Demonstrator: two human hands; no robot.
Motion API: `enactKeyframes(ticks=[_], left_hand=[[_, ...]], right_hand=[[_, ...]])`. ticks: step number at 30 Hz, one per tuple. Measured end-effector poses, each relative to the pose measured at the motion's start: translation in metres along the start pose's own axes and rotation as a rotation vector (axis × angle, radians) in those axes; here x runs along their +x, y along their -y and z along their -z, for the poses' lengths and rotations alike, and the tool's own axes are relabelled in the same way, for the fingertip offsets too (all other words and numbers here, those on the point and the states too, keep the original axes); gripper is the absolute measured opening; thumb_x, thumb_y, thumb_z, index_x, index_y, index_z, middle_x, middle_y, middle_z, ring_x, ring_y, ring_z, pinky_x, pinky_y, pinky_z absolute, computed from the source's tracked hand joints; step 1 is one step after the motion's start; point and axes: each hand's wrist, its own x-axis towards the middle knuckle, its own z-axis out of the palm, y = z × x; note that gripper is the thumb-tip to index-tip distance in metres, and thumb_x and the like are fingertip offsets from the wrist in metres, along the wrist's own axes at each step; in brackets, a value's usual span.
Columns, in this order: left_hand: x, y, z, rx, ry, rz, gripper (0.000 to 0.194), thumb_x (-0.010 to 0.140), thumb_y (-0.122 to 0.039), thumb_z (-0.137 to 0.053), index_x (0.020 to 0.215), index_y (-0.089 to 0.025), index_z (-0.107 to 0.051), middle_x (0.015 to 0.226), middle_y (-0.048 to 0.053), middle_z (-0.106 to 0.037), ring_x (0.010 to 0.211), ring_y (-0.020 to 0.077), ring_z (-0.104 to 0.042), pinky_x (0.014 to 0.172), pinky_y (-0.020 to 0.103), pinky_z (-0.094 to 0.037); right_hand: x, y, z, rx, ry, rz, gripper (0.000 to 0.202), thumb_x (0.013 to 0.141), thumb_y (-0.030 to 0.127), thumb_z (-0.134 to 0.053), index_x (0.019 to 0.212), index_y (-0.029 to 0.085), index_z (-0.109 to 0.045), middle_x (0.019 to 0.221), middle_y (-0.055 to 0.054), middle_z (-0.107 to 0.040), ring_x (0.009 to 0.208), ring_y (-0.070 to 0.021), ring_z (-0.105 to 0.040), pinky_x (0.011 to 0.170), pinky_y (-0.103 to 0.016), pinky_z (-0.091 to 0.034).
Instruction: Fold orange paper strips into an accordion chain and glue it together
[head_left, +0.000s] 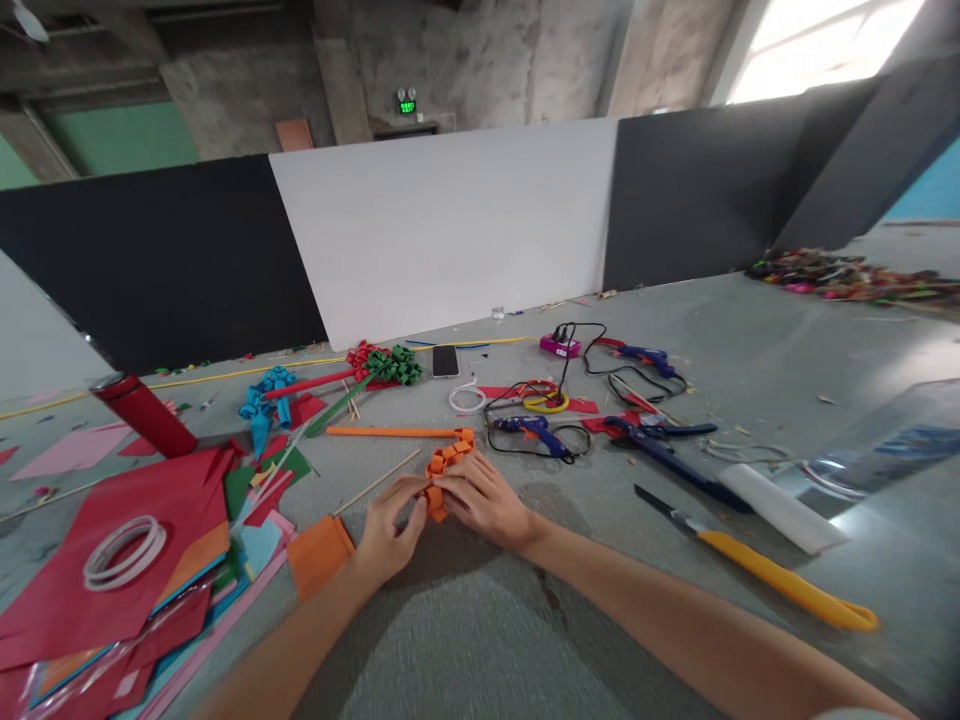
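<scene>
A looped orange paper strip (448, 457) lies near the middle of the grey floor, joined at its upper end to a straight orange stick (390, 432) that points left. Around the lower loops my left hand (391, 525) has its thumb and fingers closed from the left side. From the right, my right hand (486, 500) holds the same strip, its fingers bent over the loops and close to the left fingertips. A thin wooden stick (375, 483) and orange paper squares (320, 555) lie beside my left hand.
Red paper sheets (67, 560) and a red bottle (146, 415) are at left. Blue and green paper flowers (397, 366) and a phone (445, 361) lie ahead. Glue guns (534, 432) with cords are to the right, nearer a yellow-handled knife (780, 575) and a white roll (782, 507).
</scene>
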Motion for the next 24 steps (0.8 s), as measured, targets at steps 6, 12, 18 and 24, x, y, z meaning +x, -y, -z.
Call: enactKeyframes(ticks=[6,12,18,24], left_hand=[[-0.001,0.003,0.0,-0.014,0.001,0.008,0.031,0.098,-0.018,-0.043,0.118,-0.021,-0.067,0.111,0.012,-0.071,0.1,0.0207,-0.068,0.087,0.034,-0.056],[-0.001,0.004,0.0,-0.019,-0.02,0.026,0.028,0.095,-0.017,-0.05,0.117,-0.021,-0.067,0.107,0.01,-0.072,0.094,0.0193,-0.069,0.083,0.031,-0.057],[0.0,0.006,-0.001,0.001,-0.078,0.05,0.021,0.091,-0.016,-0.055,0.107,-0.021,-0.067,0.099,0.007,-0.073,0.091,0.0195,-0.07,0.081,0.031,-0.056],[0.004,0.004,0.001,0.003,-0.084,-0.026,0.015,0.091,-0.016,-0.057,0.1,-0.021,-0.068,0.098,0.008,-0.073,0.091,0.0196,-0.067,0.083,0.034,-0.055]], right_hand=[[0.001,0.002,0.002,0.019,0.023,0.017,0.024,0.093,0.014,-0.055,0.116,0.02,-0.059,0.094,-0.007,-0.064,0.087,-0.0201,-0.058,0.082,-0.037,-0.051],[0.004,0.004,0.005,0.031,0.045,0.023,0.02,0.094,0.016,-0.055,0.113,0.017,-0.059,0.096,-0.009,-0.063,0.089,-0.021,-0.058,0.083,-0.038,-0.053],[0.006,0.005,0.008,0.03,0.089,0.016,0.018,0.096,0.017,-0.052,0.112,0.015,-0.059,0.096,-0.01,-0.061,0.089,-0.0218,-0.057,0.082,-0.038,-0.054],[0.009,0.006,0.01,0.003,0.13,0.027,0.016,0.097,0.016,-0.05,0.11,0.015,-0.058,0.095,-0.01,-0.061,0.089,-0.0224,-0.056,0.081,-0.038,-0.055]])
